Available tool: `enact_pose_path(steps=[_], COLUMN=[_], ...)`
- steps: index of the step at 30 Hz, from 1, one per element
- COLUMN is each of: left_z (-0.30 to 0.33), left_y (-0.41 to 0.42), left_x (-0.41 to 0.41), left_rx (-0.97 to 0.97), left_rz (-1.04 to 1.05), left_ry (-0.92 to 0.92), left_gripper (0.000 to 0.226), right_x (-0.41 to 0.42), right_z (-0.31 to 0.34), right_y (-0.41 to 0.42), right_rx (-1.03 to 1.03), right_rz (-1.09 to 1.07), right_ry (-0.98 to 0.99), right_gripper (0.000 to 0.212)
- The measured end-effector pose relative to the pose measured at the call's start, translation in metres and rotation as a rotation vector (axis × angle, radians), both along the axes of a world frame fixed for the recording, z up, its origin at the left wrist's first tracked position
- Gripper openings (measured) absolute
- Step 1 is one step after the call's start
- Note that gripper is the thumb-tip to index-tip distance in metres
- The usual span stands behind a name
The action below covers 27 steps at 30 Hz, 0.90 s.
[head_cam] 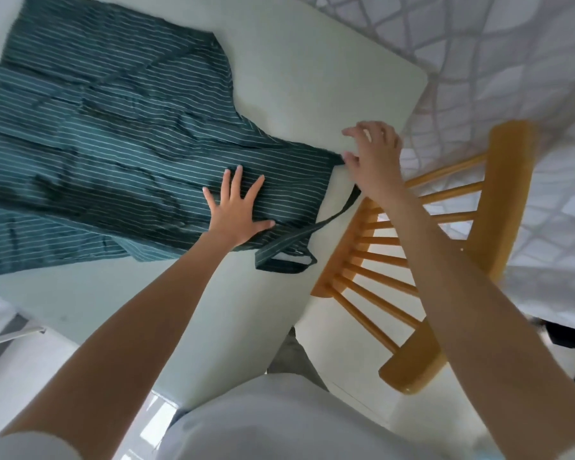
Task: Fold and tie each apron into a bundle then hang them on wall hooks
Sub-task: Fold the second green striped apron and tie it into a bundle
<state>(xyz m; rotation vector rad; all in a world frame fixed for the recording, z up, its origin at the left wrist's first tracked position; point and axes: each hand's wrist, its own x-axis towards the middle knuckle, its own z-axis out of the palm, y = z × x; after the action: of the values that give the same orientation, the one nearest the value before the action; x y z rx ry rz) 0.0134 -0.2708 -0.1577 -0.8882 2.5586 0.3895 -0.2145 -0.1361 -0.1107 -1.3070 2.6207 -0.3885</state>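
A dark green apron (113, 134) with thin white stripes lies spread flat on the white table (312, 88), its bib end pointing right. My left hand (236, 210) presses flat on the bib with fingers spread. My right hand (372, 157) is at the bib's top corner near the table's right edge, fingers loosely curled, the thumb and a finger touching the corner; whether it pinches the cloth is unclear. The neck strap (312, 232) loops off the bib across the table's edge below my right wrist.
A yellow wooden spindle-back chair (412, 267) stands close against the table's right edge, under my right forearm. A patterned grey-white floor (478, 44) lies beyond. A white surface with a metal bar (10, 336) is at lower left.
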Motion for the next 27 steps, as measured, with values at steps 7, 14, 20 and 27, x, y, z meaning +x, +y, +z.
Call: enact_pose_path(steps=[7, 14, 20, 27], left_z=[0.016, 0.014, 0.008, 0.006], left_y=[0.008, 0.040, 0.047, 0.062], left_x=[0.017, 0.084, 0.095, 0.103], left_rx=[0.050, 0.052, 0.090, 0.230], left_rz=[-0.028, -0.097, -0.102, -0.107], left_ry=[0.318, 0.408, 0.283, 0.313], left_gripper=[0.059, 0.028, 0.038, 0.044], right_x=[0.134, 0.173, 0.140, 0.157], right_z=[-0.018, -0.028, 0.006, 0.017], right_y=[0.046, 0.057, 0.123, 0.148], right_rx=[0.003, 0.056, 0.157, 0.496], right_rz=[0.521, 0.556, 0.245, 0.273], right_ry=[-0.104, 0.075, 0.057, -0.054], right_gripper=[0.043, 0.015, 0.012, 0.044])
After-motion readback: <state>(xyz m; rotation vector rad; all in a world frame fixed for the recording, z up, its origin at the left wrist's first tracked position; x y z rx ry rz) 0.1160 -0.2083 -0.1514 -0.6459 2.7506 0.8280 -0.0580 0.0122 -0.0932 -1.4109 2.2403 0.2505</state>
